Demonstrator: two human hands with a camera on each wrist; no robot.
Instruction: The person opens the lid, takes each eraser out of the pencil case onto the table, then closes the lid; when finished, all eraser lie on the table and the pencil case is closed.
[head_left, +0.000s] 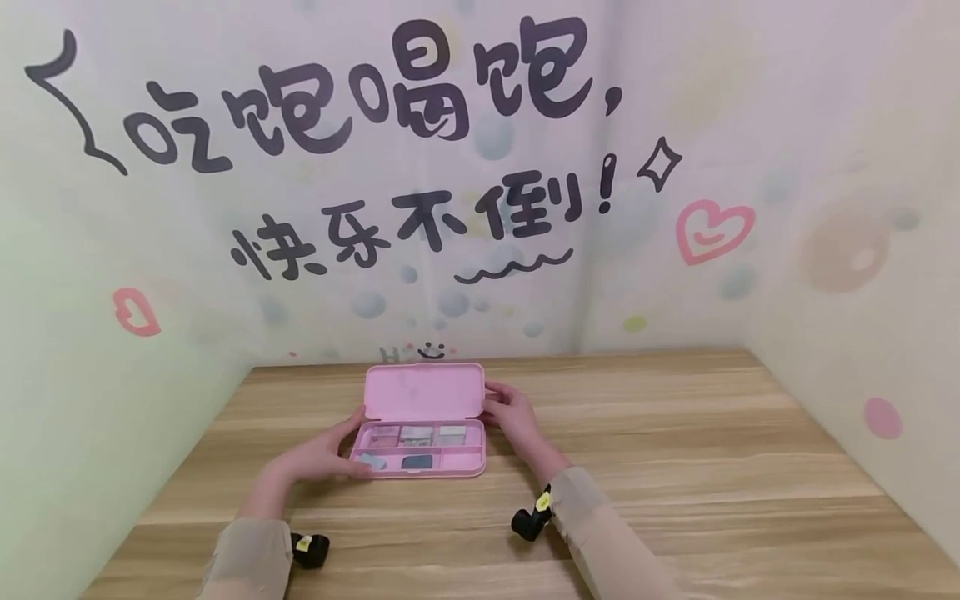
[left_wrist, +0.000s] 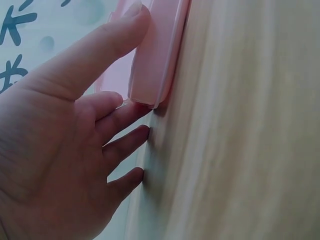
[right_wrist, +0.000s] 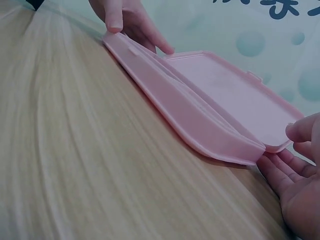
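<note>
Lying wide open on the wood-grain table [head_left: 712,467], near its far edge, the pink compartment case [head_left: 461,460] has its long axis running left to right across the person, the lid [head_left: 424,392] thrown back toward the printed wall and the open compartments toward the wearer! And look at the fingers: the left hand [head_left: 322,457] has the left end, thumb at the front corner, forefinger round at the back, a wide but loosely bent grasp. Over on the other side, the right hand [head_left: 516,417] has its thumb and fingers close together, lightly pinching the case where lid and base meet; how firmly, I cannot tell. Now the head view gives us the inside: three small pale blocks [head_left: 416,436] along the back row, and up front a light grey-blue piece [head_left: 372,460] at left with a dark slate-coloured piece [head_left: 417,462] beside it. Those are hidden from both wrists, but the right wrist view brings the smooth front wall and a small catch [right_wrist: 254,76] on the lid's edge, while the left wrist view picks out the ring and little fingers spread below the case, tips close to the tabletop
</note>
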